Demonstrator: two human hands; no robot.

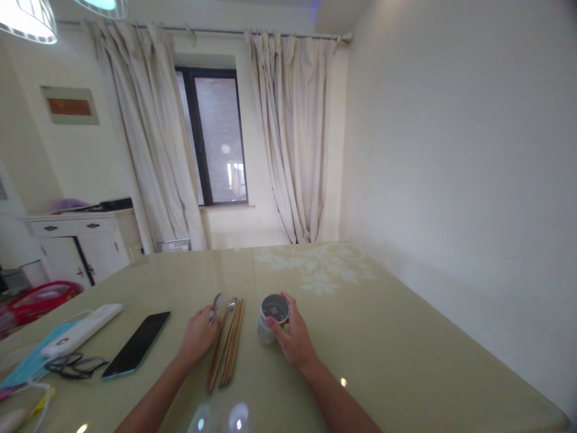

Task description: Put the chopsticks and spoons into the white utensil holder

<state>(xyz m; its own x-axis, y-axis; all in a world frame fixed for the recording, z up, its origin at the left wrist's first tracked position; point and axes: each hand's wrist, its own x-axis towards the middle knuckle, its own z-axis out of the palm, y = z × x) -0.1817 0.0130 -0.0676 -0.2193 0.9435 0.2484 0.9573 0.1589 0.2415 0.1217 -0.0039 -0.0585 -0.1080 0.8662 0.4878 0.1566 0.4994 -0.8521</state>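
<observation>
My right hand [293, 337] is wrapped around the side of a grey cup-shaped utensil holder [267, 332], which stands tilted slightly toward me. Small holes show in its dark bottom. The fingers of my left hand [201, 334] are closed on a metal spoon [217, 300], its bowl end pointing away from me. Just right of that hand lies a second spoon [232, 303] with a brown handle. Beside it, several wooden chopsticks [232, 349] lie in a loose bundle on the table, between my two hands.
The glossy pale green table [383, 349] meets a wall on the right. To the left lie a black phone [137, 344], folded glasses [76, 365], a white oblong device [85, 329] and a blue face mask [38, 358]. A red basket [42, 300] is beyond the left edge.
</observation>
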